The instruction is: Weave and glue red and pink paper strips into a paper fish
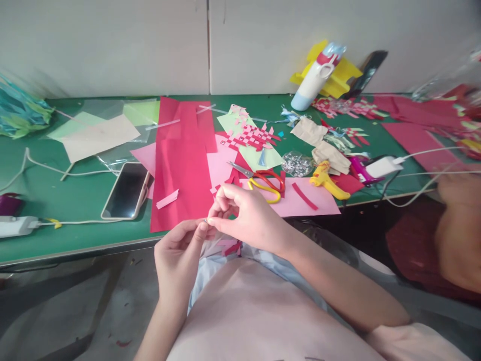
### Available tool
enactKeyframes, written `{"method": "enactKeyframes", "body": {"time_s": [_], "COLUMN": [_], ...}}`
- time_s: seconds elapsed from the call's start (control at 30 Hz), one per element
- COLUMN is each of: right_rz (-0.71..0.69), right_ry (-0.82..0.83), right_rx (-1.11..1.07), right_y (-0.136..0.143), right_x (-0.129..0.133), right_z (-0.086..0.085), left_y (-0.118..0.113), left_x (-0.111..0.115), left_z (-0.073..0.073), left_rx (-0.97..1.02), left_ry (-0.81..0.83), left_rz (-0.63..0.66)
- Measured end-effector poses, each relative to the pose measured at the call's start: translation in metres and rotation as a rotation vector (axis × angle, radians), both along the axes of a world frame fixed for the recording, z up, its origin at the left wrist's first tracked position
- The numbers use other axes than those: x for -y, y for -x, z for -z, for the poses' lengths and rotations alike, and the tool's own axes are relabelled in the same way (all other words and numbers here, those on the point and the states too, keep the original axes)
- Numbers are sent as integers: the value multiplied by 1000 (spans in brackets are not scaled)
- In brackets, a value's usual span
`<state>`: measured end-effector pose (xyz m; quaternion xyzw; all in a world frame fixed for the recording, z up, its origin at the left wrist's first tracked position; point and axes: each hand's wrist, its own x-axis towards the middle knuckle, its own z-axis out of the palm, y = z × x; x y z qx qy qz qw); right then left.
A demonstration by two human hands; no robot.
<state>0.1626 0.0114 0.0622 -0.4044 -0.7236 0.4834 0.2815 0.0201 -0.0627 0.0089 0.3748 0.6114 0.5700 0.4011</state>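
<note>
My left hand and my right hand meet fingertip to fingertip in front of the table edge. Both are closed in a pinch around something tiny that I cannot make out. Just beyond them lies a large red paper sheet with a small pink paper strip on it. Scissors with red and yellow handles rest behind my right hand on pink paper. Woven pink and red paper fish lie farther back, near a round clear container of small shiny pieces.
A phone lies on the green table at left, among white cables. A yellow glue gun, a white charger and a bottle stand or lie at right. Another person's arm shows at the right edge.
</note>
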Motion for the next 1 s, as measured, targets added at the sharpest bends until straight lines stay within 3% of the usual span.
{"method": "enactKeyframes", "body": {"time_s": [0.17,0.37,0.8,1.0], "right_rz": [-6,-43,-69,-89], "right_ry": [-285,-576,-748,-791], "right_rx": [44,10,-131,-123], "right_y": [-1,-9,-16,-18], "right_x": [8,12,16,16], "right_z": [-3,-1,3,2], "left_y": [-1,3,1,9], "left_x": [-1,2,9,9], "left_z": [5,-1,-18,-23], "left_rx": [115,-43,-265,-392], "left_ry": [-115,-278,-403,-449], "left_rz": [4,60,76,149]}}
